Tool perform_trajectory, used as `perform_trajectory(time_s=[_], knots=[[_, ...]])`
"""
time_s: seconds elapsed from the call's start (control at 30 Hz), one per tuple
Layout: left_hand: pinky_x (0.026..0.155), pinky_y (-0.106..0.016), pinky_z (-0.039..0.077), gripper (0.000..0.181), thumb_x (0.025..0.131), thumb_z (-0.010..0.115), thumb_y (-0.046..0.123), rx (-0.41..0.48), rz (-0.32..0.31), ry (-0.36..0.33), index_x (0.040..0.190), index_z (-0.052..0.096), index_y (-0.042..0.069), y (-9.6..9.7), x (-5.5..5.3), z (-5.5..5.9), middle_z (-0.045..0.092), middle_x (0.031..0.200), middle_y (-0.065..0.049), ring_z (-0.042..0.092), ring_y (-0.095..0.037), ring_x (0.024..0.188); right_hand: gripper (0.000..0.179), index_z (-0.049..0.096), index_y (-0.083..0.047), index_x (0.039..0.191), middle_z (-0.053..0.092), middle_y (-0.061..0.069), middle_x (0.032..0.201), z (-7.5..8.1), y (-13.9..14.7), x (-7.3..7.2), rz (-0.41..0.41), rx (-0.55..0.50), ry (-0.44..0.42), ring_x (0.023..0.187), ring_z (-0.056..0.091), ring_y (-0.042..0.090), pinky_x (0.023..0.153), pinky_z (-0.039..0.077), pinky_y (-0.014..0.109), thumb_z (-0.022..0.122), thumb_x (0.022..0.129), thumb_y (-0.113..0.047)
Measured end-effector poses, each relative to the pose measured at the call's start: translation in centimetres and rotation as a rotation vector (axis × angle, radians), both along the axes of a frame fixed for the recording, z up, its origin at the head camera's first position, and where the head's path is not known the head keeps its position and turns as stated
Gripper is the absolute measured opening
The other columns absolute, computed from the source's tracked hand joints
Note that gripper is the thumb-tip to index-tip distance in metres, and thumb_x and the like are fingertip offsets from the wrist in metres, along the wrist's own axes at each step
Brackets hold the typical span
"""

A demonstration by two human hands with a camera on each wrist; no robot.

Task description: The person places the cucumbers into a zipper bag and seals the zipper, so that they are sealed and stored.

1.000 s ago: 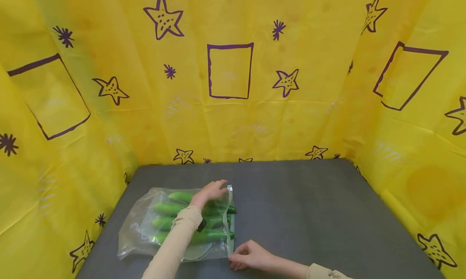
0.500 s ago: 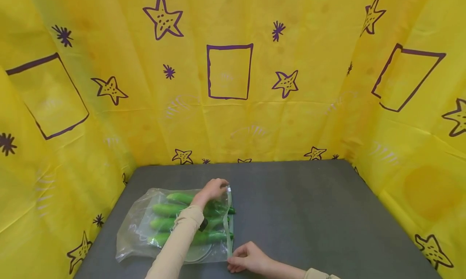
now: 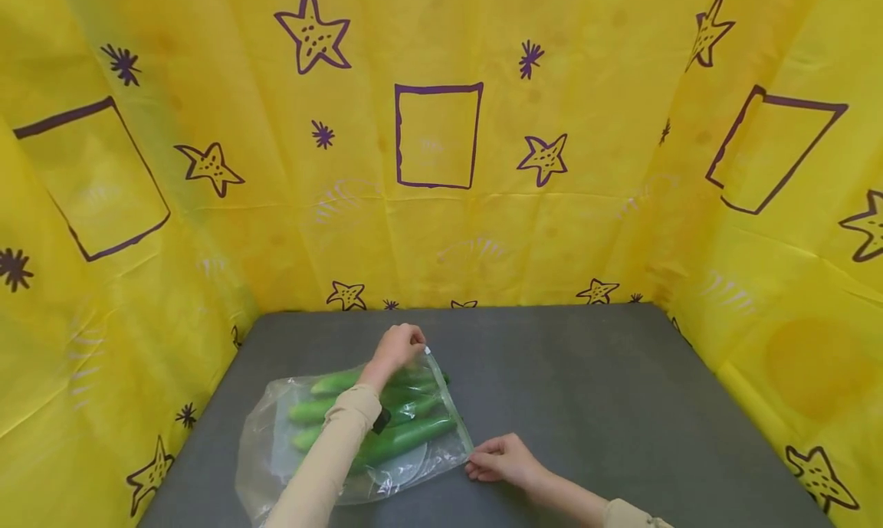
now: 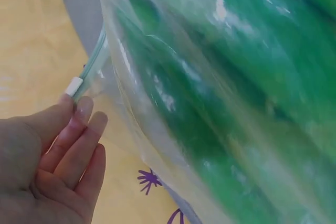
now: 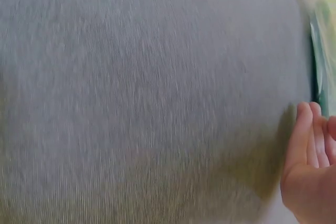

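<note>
A clear zip bag [image 3: 258, 428] lies on the table with several long green cucumbers [image 3: 408, 437] inside, their ends toward the zip edge [image 3: 448, 398]. My left hand [image 3: 396, 352] reaches across the bag and pinches the far corner of that edge. In the left wrist view, thumb and fingertips [image 4: 84, 109] hold the corner right beside a small white slider [image 4: 75, 86]. At the near corner, my right hand [image 3: 507, 459] pinches the other end of the zip edge between thumb and fingers. The edge runs straight between both hands.
A dark grey table [image 3: 586, 390] extends to the right of the bag and behind it. Yellow cloth walls [image 3: 441, 244] with purple drawings close it in at the back and sides. A pale curved shape [image 3: 396, 465] shows through the bag's near side.
The right hand has moved right and away from me with its corner, so the zip edge now slants and looks straighter. The left hand has closed on the far corner and shifted slightly left.
</note>
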State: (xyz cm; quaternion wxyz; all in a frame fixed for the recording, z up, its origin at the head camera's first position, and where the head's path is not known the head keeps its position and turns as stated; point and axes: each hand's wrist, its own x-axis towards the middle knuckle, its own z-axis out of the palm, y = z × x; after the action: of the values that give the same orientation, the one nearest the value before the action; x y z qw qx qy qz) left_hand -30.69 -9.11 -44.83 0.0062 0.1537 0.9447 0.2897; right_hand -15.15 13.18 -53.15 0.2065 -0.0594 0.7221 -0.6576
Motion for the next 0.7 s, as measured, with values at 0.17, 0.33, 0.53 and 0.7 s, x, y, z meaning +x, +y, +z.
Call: perform_trajectory(time_s=[0.17,0.33,0.53,0.7], knots=[[0.069,-0.035,0.052,0.006,0.087,0.067,0.010,0.026,0.031,0.021,0.085,0.070,0.006,-0.2,-0.2,0.8,0.070,0.081,-0.008,0.063,-0.021,0.073,0.029,0.063,0.019,0.101,0.072,0.023,0.088,0.3,2.0,-1.5,-0.057,0.008,0.020,0.076,0.071,0.013,0.071,0.059,0.027,0.061,0.090,-0.009],[0.070,-0.035,0.053,0.007,0.087,0.067,0.011,0.080,0.052,0.048,0.085,0.071,0.006,-0.7,-0.4,2.0,0.070,0.080,-0.007,0.063,-0.020,0.073,0.032,0.061,0.020,0.105,0.072,0.021,0.089,0.9,3.9,-3.2,-0.144,0.011,0.033,0.078,0.071,0.015,0.073,0.059,0.027,0.061,0.090,-0.008],[0.069,-0.033,0.052,0.010,0.087,0.066,0.011,0.197,0.019,0.054,0.090,0.071,0.003,-1.4,-0.1,3.7,0.070,0.083,-0.010,0.063,-0.020,0.076,0.033,0.058,0.021,0.108,0.073,0.016,0.086,2.1,5.9,-5.0,-0.285,0.020,0.056,0.077,0.071,0.013,0.073,0.058,0.026,0.061,0.090,-0.007],[0.064,-0.029,0.050,0.011,0.088,0.066,0.012,0.290,0.019,0.078,0.091,0.071,0.002,-1.9,0.4,5.1,0.070,0.083,-0.012,0.064,-0.022,0.075,0.034,0.056,0.021,0.112,0.073,0.008,0.084,3.7,6.9,-6.5,-0.391,0.015,0.090,0.075,0.070,0.009,0.076,0.058,0.027,0.059,0.092,-0.006]])
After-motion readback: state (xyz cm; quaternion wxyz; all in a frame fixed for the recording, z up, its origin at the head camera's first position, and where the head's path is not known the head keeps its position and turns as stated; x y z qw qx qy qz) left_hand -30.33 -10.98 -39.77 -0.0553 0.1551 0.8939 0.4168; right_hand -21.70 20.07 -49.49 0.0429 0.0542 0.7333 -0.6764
